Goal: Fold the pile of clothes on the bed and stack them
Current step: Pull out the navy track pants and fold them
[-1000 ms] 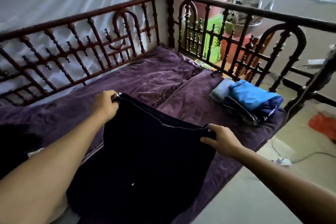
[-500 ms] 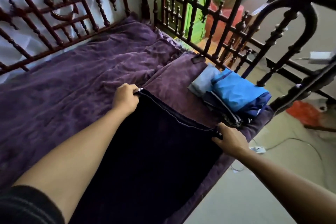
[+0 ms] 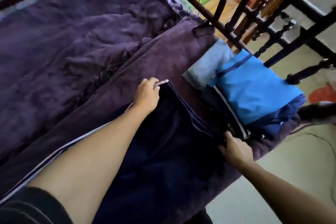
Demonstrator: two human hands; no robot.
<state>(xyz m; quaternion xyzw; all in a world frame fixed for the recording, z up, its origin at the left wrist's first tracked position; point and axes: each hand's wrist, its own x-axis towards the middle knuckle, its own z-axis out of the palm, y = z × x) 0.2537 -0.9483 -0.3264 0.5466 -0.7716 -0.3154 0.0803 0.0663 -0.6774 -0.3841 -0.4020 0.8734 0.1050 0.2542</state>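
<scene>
Head view: dark garment (image 3: 172, 151) shifted toward folded stack (image 3: 254, 92) — left hand (image 3: 146, 96), right hand (image 3: 234, 149) still pinch corners.

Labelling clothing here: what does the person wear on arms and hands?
Left arm bare up to a dark, faintly striped sleeve. Right arm bare, no sleeve in view. Left hand and right hand: no gloves or watch.
</scene>
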